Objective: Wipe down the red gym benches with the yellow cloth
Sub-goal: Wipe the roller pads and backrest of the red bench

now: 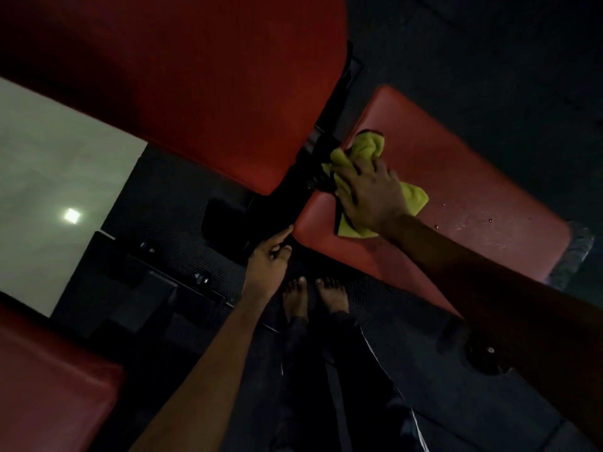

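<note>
feet: bare feet (313, 298) on the dark rubber floor (489, 44), just below and right of the left hand
left hand: left hand (267, 259) holds nothing, fingers loose and slightly apart; index tip is at the near corner of the red desk (473, 197), can't tell if it touches
right hand: right hand (372, 194) is palm down with fingers spread, pressing flat on the cloth
cloth: yellow cloth (368, 145) lies on the desk's left end under the right hand; it's bunched past the fingertips, with flaps out at the wrist side and right of the knuckles
desk surface: a few droplets right of the right hand
frame: black frame (287, 190) in the gap left of the right hand
beyond: large red pad (195, 93) left of and past both hands, apart from the cloth
far left: pale floor tile (49, 174); another red pad (49, 386) well left of the left forearm
</note>
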The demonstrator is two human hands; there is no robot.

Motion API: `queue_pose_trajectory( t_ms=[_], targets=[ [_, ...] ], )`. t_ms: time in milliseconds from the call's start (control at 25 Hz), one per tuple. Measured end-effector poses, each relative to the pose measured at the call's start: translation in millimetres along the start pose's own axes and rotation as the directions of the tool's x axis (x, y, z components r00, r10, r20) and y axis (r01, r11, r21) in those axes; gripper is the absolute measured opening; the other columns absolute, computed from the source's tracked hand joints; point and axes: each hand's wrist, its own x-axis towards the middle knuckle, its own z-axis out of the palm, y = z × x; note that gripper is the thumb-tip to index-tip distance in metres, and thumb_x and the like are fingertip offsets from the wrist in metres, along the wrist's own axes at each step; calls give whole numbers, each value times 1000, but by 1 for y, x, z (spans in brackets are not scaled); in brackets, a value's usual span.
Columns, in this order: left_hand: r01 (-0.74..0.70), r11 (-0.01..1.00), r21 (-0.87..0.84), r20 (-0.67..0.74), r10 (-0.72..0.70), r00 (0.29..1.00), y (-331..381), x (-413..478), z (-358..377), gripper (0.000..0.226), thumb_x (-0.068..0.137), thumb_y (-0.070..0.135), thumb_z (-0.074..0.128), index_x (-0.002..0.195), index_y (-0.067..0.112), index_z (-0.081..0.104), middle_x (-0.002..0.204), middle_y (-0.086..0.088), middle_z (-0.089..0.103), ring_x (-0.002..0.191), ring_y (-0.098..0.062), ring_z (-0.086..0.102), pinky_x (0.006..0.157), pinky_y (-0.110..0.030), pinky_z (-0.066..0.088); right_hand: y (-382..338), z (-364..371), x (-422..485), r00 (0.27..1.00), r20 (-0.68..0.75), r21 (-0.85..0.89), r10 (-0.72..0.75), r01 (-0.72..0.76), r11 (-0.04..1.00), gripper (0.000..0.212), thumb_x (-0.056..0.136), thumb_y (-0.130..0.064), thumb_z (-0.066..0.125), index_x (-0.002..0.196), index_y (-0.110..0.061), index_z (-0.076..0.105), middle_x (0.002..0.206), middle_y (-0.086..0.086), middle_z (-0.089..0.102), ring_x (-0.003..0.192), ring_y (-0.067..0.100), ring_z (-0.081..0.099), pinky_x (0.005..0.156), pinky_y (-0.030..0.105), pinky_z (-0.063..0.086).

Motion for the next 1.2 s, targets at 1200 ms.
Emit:
queue_pose_trajectory(
  t_ms=[1200],
  targets=[
    [-335,773,539,179,284,942,9,11,36,79,100,27,56,161,8,8,168,-11,8,155,-26,12,125,-50,15,25,22,-85,948,-11,106,318,-316,943,55,83,-34,62,138,-32,54,142,7,48,109,43,49,85,53,45]
  ],
)
